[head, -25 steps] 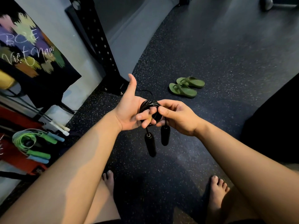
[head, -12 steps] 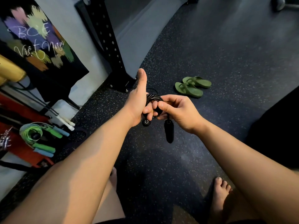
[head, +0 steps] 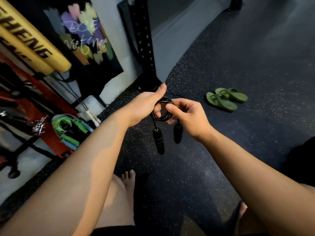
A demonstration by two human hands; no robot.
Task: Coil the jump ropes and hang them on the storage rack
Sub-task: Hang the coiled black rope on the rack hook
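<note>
Both handles (head: 158, 139) now hang straight down from hands-held coil (head: 162, 109).

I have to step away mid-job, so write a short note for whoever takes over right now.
Left hand: closed on the black jump rope coil, thumb up.
Right hand: pinching the same coil.
Rope is coiled; both handles dangle below.
Green rope already sits at the storage rack, at left.
Left to do: hang the black coil on the rack.
</note>
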